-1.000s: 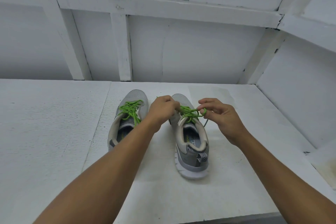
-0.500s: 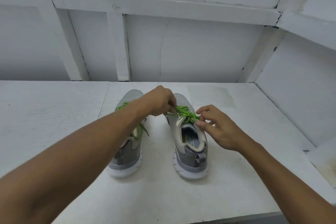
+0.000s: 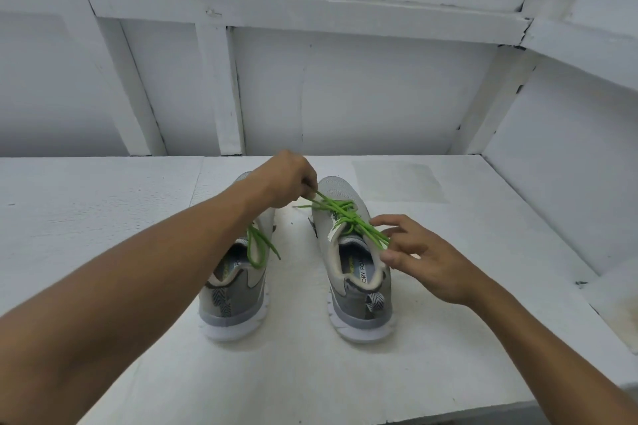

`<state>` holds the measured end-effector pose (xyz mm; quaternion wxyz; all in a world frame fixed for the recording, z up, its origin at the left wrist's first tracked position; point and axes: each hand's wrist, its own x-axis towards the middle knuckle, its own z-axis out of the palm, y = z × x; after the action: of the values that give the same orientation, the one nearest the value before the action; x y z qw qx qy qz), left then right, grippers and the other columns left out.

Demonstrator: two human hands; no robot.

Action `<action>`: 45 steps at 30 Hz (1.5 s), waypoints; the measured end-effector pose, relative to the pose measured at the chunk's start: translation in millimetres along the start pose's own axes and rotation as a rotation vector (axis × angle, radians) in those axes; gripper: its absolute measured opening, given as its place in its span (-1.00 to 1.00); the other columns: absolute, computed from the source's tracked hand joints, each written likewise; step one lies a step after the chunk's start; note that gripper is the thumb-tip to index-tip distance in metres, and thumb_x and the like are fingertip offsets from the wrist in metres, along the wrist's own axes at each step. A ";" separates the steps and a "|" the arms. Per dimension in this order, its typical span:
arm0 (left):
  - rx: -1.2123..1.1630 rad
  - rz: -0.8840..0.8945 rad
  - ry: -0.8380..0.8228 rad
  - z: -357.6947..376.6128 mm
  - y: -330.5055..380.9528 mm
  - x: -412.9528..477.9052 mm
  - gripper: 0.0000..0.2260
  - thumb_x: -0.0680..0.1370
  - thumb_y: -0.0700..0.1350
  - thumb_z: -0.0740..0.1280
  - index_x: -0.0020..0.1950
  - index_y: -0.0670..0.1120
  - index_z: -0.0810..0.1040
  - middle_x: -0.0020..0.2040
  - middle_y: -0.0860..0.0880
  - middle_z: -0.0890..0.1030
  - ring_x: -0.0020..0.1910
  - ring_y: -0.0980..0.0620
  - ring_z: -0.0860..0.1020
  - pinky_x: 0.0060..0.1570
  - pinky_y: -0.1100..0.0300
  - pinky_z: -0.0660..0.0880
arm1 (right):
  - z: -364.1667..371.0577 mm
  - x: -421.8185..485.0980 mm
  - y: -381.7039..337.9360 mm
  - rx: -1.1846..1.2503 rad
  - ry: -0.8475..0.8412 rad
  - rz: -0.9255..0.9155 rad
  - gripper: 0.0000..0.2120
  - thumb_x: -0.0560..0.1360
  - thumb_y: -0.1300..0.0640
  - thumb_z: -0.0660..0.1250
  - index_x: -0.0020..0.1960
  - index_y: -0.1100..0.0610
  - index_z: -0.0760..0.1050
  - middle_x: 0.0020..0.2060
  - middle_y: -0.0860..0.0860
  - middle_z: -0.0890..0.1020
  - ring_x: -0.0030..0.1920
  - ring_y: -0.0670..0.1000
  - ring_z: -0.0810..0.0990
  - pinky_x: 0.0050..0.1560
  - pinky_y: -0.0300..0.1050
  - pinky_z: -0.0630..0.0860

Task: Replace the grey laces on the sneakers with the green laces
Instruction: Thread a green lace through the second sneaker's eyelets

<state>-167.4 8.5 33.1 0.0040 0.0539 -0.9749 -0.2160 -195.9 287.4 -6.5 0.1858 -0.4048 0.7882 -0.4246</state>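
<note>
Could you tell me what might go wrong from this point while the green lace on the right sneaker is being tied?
1. The left hand pinches the green lace taut, but the right hand has its fingers spread around the lace ends. The bow on the right sneaker may slip loose.
2. The left forearm crosses over the left sneaker, whose hanging loop it could snag, or it could nudge the shoe.

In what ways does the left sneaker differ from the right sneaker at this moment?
1. On the left sneaker the lace hangs in a loose loop over the opening, and no hand holds it. On the right sneaker the lace is pulled taut, gripped by the left hand and reaching the right hand.
2. The left forearm hides the left sneaker's front; the right sneaker shows whole.
Both are grey with green laces, toes pointing away.
</note>
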 end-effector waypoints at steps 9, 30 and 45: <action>-0.137 -0.048 0.027 6.5 -6.2 3.8 -0.95 0.47 -0.19 0.47 -0.08 -0.12 0.69 -0.38 0.13 0.58 -0.41 0.14 0.56 -0.46 0.46 0.38 | 0.5 6.0 2.7 0.026 0.134 0.101 -0.77 0.53 0.14 0.38 -0.31 0.05 0.58 0.00 -0.23 0.61 -0.06 -0.15 0.58 0.00 -0.21 0.48; -0.201 -0.027 -0.229 0.3 -21.4 3.0 -0.91 0.44 -0.19 0.51 -0.15 0.01 0.68 -0.31 0.05 0.68 -0.35 0.16 0.61 -0.18 0.28 0.56 | 3.5 -7.7 -1.7 -0.180 0.198 -0.034 -0.90 0.45 0.15 0.49 -0.19 0.05 0.57 -0.25 -0.13 0.61 -0.21 -0.06 0.62 -0.17 -0.15 0.54; 0.271 0.085 -0.165 27.6 -2.7 11.6 -0.83 0.56 -0.13 0.35 0.10 -0.12 0.64 -0.19 -0.04 0.56 -0.14 -0.06 0.55 -0.05 0.05 0.55 | 9.5 -8.9 8.0 -0.469 0.320 -0.122 -0.90 0.53 0.20 0.36 -0.03 0.10 0.64 -0.31 -0.15 0.49 -0.20 -0.22 0.47 -0.16 -0.46 0.33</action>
<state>-179.4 16.4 6.8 -0.0744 -0.0054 -0.9935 -0.0860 -188.4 292.1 -18.9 -0.0655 -0.4111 0.8584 -0.2997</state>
